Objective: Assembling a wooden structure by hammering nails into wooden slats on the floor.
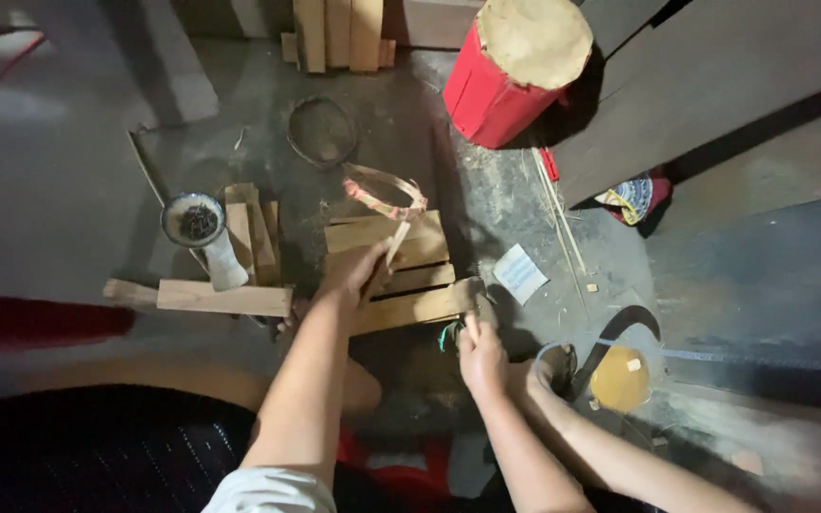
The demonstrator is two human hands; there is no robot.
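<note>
Head view: your left hand [353,274] presses flat on the slatted wooden frame [401,275] at frame centre, fingers together. Right hand [480,353] pinches its lower-right corner slat. Looks stiff, light, splintery; grip slat edges.

Left arm bare, stretched forward from a pale short sleeve, forearm nearly straight up the view. Left hand [353,274] palm down, fingers curled and pinched shut at the tips. Right forearm bare, rising from the lower edge and angled slightly leftward, wrist a little bent. Right hand [480,353] lower and nearer the body than the left, knuckles up, fingers folded closed in a loose fist. Hands well apart, not touching each other.
</note>
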